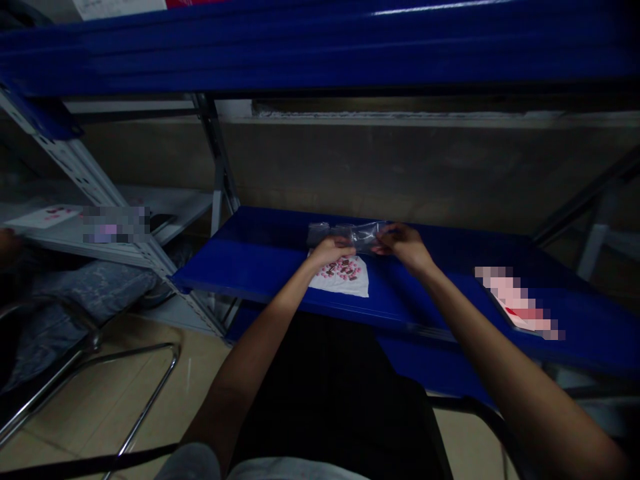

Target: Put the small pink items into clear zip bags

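Nearest, black cloth (340, 400) covers the person's lap below the front edge of a flat blue metal shelf (270, 233). Near that front edge, left of the shelf's middle, lies a thin white sheet (350, 288) bearing small round pink pieces (345, 271) and small dark brown pieces (353, 279). The left hand (330, 252) is over the sheet's far side, its grip pinching clear, crinkled plastic film (364, 236). The right hand (407, 248) has its fingertips curled on the film's right end. The film lies between the two hands, beyond the sheet and towards the shelf's back edge; whether it is one piece or several, I cannot tell.

To handle it well, a light pinch at each end should hold the film taut without creasing it. Rubbing the layers between thumb and finger would help if they cling, and the left wrist is best carried high enough not to scatter the pieces.

Towards the shelf's right end, close to the front edge, lies a flat pink item (520, 307), partly pixelated. A dull grey-brown wall (400, 167) stands behind the back edge.
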Tool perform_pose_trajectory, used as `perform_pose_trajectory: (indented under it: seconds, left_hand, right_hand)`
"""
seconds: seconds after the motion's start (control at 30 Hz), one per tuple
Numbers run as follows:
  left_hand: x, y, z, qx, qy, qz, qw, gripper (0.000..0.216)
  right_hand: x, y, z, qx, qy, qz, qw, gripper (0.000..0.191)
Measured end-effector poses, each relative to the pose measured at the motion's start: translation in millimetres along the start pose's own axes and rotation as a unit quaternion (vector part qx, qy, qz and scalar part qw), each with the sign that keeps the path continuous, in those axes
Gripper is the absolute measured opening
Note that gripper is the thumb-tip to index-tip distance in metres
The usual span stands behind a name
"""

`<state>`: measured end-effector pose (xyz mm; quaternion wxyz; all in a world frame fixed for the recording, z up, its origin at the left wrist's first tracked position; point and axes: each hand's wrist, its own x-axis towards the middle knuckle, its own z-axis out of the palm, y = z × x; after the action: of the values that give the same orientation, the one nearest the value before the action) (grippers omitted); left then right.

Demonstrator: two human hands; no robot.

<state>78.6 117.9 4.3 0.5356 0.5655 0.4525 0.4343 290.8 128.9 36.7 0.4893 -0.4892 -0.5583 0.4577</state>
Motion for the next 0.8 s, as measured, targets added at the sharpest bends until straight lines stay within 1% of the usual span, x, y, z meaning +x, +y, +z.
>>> perform_pose_trajectory:
  seconds: [0.07, 0.13, 0.2, 0.27, 0.33, 0.43, 0.5, 0.57, 0.7, 0.73, 0.8]
  left_hand:
    - [1.8, 4.6, 4.0, -0.004, 0.019, 0.004, 1.000, 0.024]
    - [5.8, 11.2, 5.8, 0.014, 0.046, 0.008, 0.999, 0.022]
    - [10.9, 19.6, 5.3, 0.043, 0.044, 0.003, 0.998, 0.026]
    - [16.2, 28.8, 4.4, 0.068, 0.020, 0.001, 0.997, 0.029]
    - [21.7, 38.0, 5.6, 0.081, 0.008, 0.009, 0.997, 0.029]
    - [29.8, 49.4, 12.1, 0.080, 0.009, 0.018, 0.997, 0.028]
    - [33.4, 54.2, 16.5, 0.064, 0.022, 0.028, 0.997, 0.028]
    - [34.3, 56.0, 18.0, 0.040, 0.044, 0.029, 0.998, 0.029]
    - [30.6, 50.6, 12.1, 0.042, 0.064, -0.036, 0.996, 0.052]
    - [29.8, 47.9, 10.0, 0.051, 0.066, -0.048, 0.995, 0.055]
    - [30.3, 42.1, 6.2, 0.067, 0.078, -0.053, 0.993, 0.052]
  right_hand:
    - [-4.7, 3.6, 0.1, 0.054, 0.013, 0.023, 0.998, 0.030]
    - [-8.5, 7.3, -2.0, 0.101, 0.009, 0.040, 0.994, 0.036]
    - [-10.2, 9.1, -6.3, 0.123, -0.007, 0.052, 0.991, 0.036]
    - [-9.9, 7.9, -11.2, 0.111, -0.030, 0.066, 0.991, 0.029]
    - [-8.5, 3.9, -14.6, 0.087, -0.047, 0.087, 0.991, 0.024]
    - [-5.9, -3.0, -15.0, 0.084, -0.052, 0.110, 0.989, 0.026]
    - [-2.9, -5.5, -12.6, 0.091, -0.039, 0.111, 0.989, 0.030]
    - [2.5, -5.4, -8.6, 0.104, -0.009, 0.103, 0.989, 0.031]
    - [20.6, -0.6, 4.5, 0.138, 0.062, 0.072, 0.986, 0.031]
    - [25.7, 0.8, 8.8, 0.137, 0.072, 0.063, 0.986, 0.031]
    - [35.4, 3.7, 17.8, 0.125, 0.085, 0.051, 0.987, 0.032]
